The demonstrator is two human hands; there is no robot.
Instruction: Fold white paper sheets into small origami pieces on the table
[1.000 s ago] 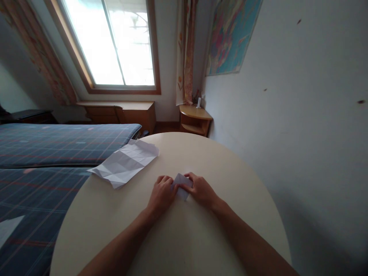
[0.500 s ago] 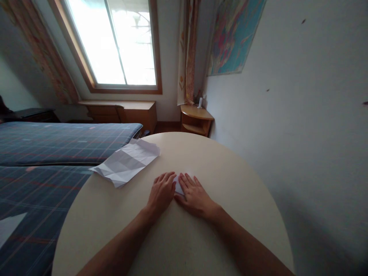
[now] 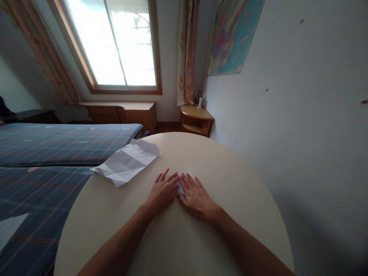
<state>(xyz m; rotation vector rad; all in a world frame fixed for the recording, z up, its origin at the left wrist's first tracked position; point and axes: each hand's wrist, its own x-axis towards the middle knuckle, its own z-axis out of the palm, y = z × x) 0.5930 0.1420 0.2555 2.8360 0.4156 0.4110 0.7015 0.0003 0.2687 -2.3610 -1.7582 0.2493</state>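
A small piece of folded paper (image 3: 180,188) lies on the round table (image 3: 207,153), straight in front of the person and mostly hidden between and under the two hands. The left hand (image 3: 162,193) rests palm down at its left side, fingers spread and the tips of some on or right beside the paper. The right hand (image 3: 197,196) lies flat with its fingers stretched out over the right part, pressing down rather than pinching. Neither hand is curled around anything; how firmly they push, I cannot tell. A large creased sheet (image 3: 128,161) sits near the table's far left edge, well apart from the hands, one corner reaching the rim. Beyond that side is a bed (image 3: 66,143) with a blue checked cover, and another white sheet (image 3: 11,228) lies on it, cut off by the view's left edge
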